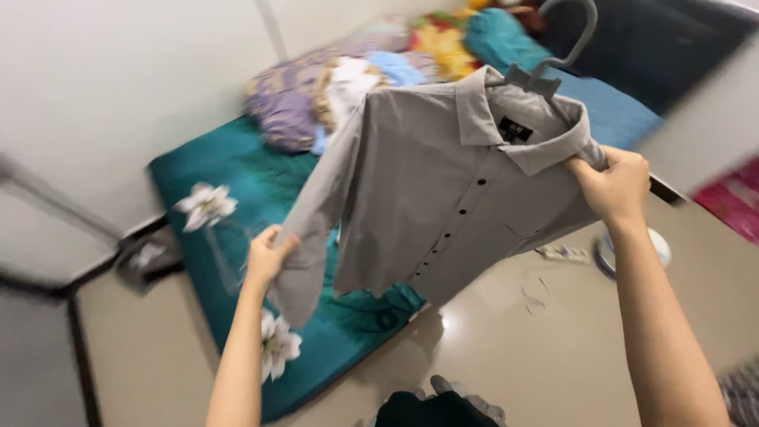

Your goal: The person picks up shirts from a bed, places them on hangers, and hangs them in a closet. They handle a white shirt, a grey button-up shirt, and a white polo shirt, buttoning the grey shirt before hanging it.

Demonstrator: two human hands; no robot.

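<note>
A grey shirt (443,190) is held up in the middle of the frame, spread out on a grey hanger (553,55) whose hook rises at the upper right. The shirt is buttoned, with dark buttons down the front and a dark label inside the collar.

The right hand (613,186) is closed on the shirt's shoulder at the right of centre, the fingers curled tight around the cloth just below the collar. The left hand (265,257) is clamped on the end of the sleeve at the lower left of centre, the cuff pinched between thumb and fingers and the sleeve drawn out to the side.

Behind the shirt, a teal mattress (237,190) with white flower prints is seen lying on a pale glossy floor (538,348). Crumpled clothes (348,83) are piled on it toward the upper middle of the frame. A dark garment (431,407) is seen at the bottom edge. The picture is blurred by motion.
</note>
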